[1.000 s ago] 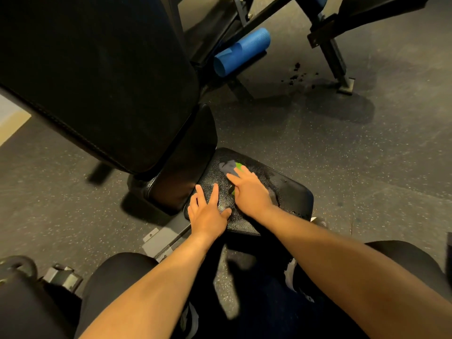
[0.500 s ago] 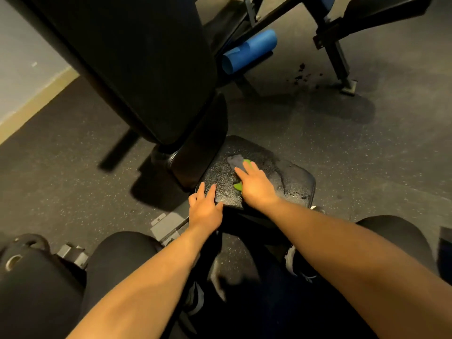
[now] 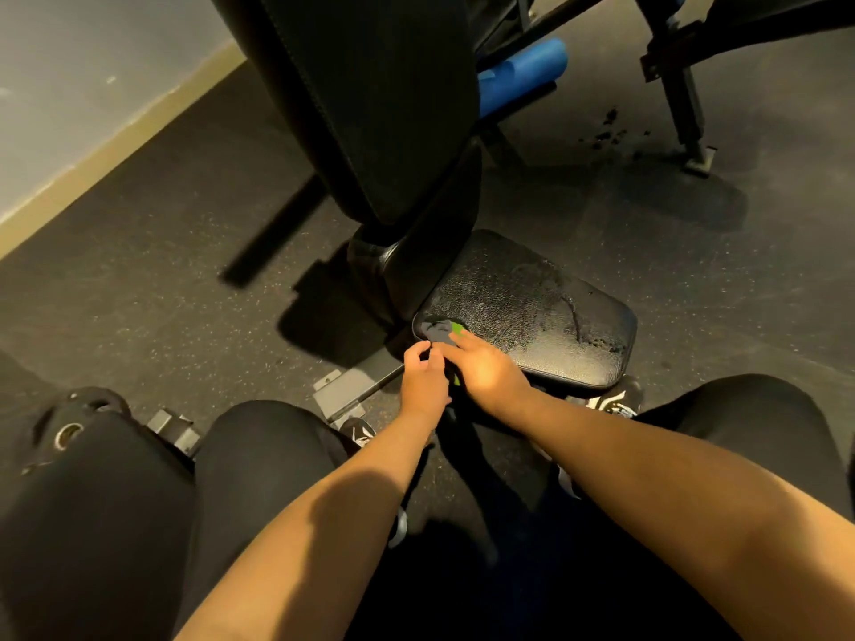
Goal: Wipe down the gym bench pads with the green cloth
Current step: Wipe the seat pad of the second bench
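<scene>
Cloth: one green cloth, showing grey and green, lies on the near left corner of the seat pad, right at its edge.
Right hand: my right hand lies flat and wide, with straight fingers pressing down on the cloth.
Left hand: my left hand sits curled at the same corner, touching my right hand. I cannot tell whether it pinches the cloth or grips the pad's rim.
Edges: the cloth sits where the pad's left rim and near rim meet. Past that corner the grey metal frame drops to the floor.
Open room: the pad stretches bare to the right and away from me, marked by wet streaks. On the left the back pad rises steeply, just beside the seat pad's far left edge.
Pads counted: two, one seat pad and one back pad.
Hands counted: two, both at the near left corner.
Shoes counted: two, one under the pad's near right edge, one beside the frame.
Beyond: one blue foam roll lies behind the back pad, one other black frame leg stands far right, and dark spots dot the floor between them.
Left border: a pale wall runs along the floor, well apart from the pads.
</scene>
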